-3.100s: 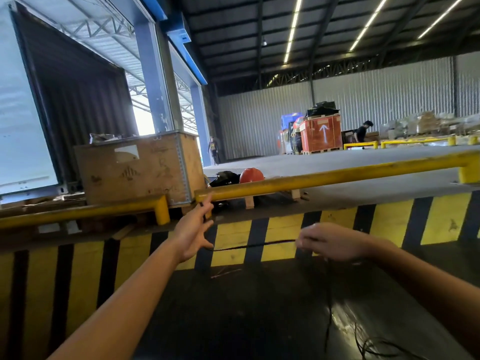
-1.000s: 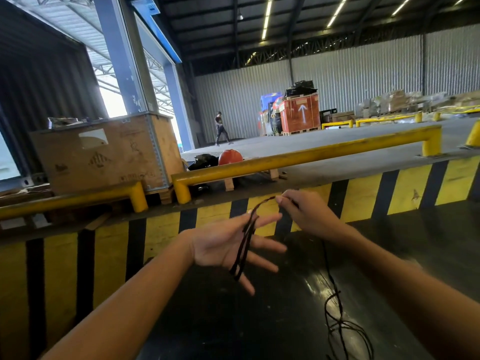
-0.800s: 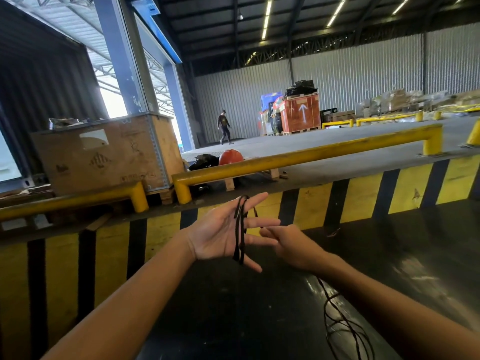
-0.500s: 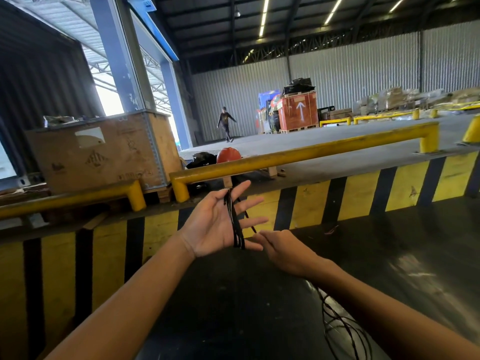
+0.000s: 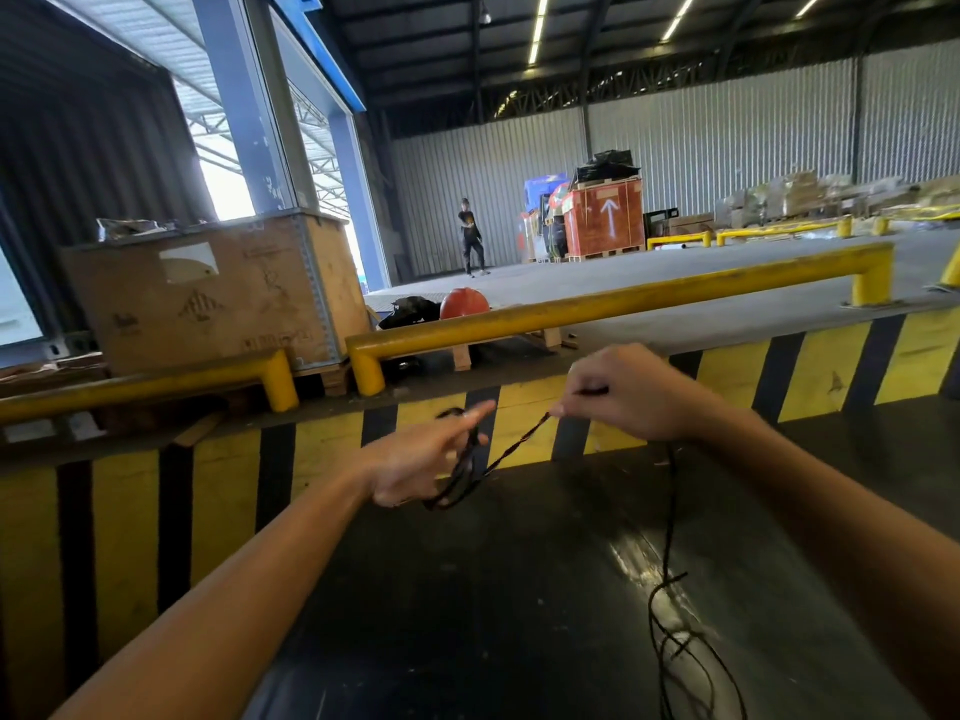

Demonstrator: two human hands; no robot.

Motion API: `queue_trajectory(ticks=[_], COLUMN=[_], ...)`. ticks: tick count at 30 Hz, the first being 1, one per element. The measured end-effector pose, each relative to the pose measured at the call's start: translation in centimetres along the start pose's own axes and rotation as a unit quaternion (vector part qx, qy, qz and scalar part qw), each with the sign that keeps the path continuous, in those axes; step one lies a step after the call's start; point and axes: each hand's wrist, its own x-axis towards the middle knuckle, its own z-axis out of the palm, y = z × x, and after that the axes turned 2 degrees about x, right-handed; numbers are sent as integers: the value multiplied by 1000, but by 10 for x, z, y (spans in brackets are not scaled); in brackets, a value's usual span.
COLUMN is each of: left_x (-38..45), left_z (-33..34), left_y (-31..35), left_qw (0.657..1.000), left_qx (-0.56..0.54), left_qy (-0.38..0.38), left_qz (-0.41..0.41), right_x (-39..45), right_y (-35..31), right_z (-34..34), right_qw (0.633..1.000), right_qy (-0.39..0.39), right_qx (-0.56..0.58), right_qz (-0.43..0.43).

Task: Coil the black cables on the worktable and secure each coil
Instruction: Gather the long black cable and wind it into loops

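— Surface [image 5: 519,589] first: dark and glossy, it fills the lower view, with the yellow-and-black striped edge [image 5: 810,376] beyond it. What do we have on it?

— Loose slack of the black cable [image 5: 670,517], piled in tangled loops at our lower right. From there one strand rises to our right hand [image 5: 628,394].

— And half a second ago that hand was low, just beside the left palm?

— Yes; now it has lifted up and away to the right, drawing a short length taut between the two hands. Its grip is a narrow pinch on the strand.

— So another turn is being fed?

— We judge so. The left hand [image 5: 415,465] has turned edge-on; its fingers are extended, with the small coil [image 5: 460,478] of a few wraps hanging around them.

— How far along are we?

— Early, we think: few wraps are on the hand, much cable lies uncoiled, and nothing is secured yet.
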Motion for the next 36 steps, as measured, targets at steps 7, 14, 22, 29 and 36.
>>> queue_trajectory(ticks=[7,14,22,29,36], left_x=[-4,-9,-9,-10,-8], left_z=[29,19,-18,13,38], left_y=[3,41,20,5,23], left_qw=[958,926,956,999,954], left_qx=[-75,-291,-213,25,-128], left_qy=[-276,-182,108,-25,-269], left_qz=[-9,156,172,-28,36], right_x=[11,-26,-16,14,15], right_y=[19,-19,1,8,18], right_z=[27,105,39,-19,32], right_qw=[977,974,993,992,981], right_qy=[178,-68,-96,118,165], right_qx=[98,214,71,32,81], right_qz=[70,43,17,-14,64])
